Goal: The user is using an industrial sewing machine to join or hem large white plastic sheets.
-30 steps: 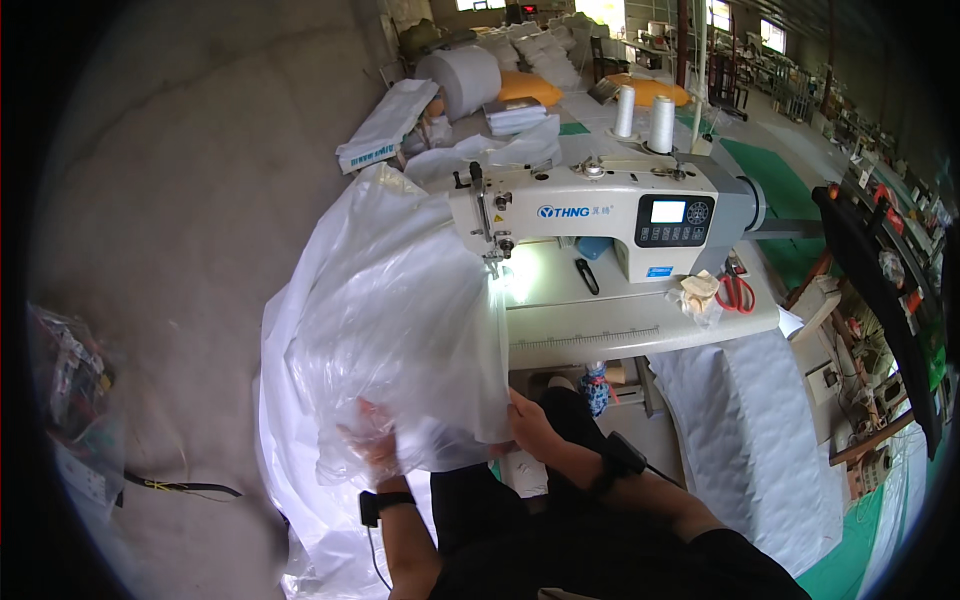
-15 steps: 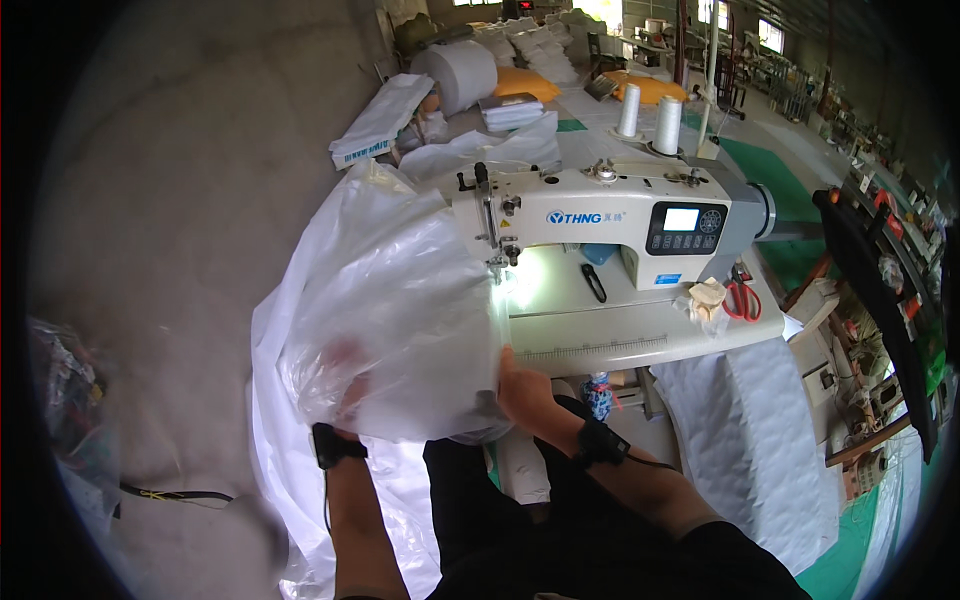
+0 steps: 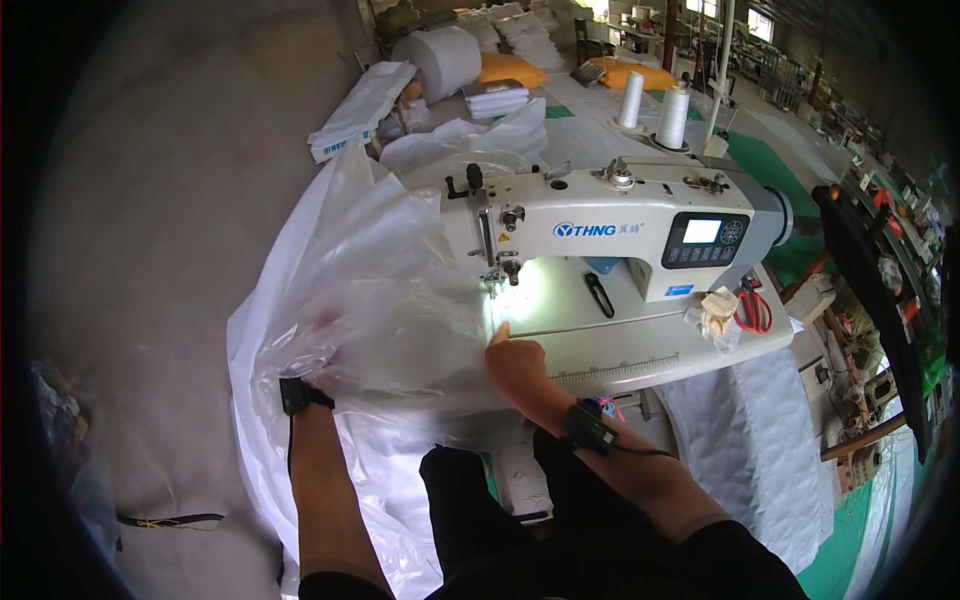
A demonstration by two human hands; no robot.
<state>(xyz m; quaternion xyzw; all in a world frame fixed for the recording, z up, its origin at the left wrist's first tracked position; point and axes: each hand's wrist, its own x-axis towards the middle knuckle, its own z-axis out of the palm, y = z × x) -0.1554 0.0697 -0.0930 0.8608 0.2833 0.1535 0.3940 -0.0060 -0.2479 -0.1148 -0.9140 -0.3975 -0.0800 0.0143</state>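
Note:
A large translucent white plastic sheet (image 3: 400, 290) drapes over the left end of the white sewing machine (image 3: 590, 215) and hangs down toward my legs. Close in front of the lit needle area, my right hand (image 3: 518, 365) is closed at the sheet's right edge, its fingertips at the film. My left hand (image 3: 325, 350) is farther left beneath the film. It shows only as a blurred shape through the plastic, so its fingers cannot be made out. The film bunches in wrinkles around that hand. Black bands with small devices circle both wrists.
On the machine bed lie black thread snips (image 3: 599, 295), red-handled scissors (image 3: 753, 308) and a crumpled beige scrap (image 3: 719, 310). Two white thread cones (image 3: 672, 118) stand behind the machine. White quilted-looking material (image 3: 750, 430) hangs at the right front. A large white roll (image 3: 438, 62) lies at the back.
My right hand has moved slightly up toward the needle. My left hand has shifted left with the film, which now spreads wider and smears with motion. The whole view has tilted a little.

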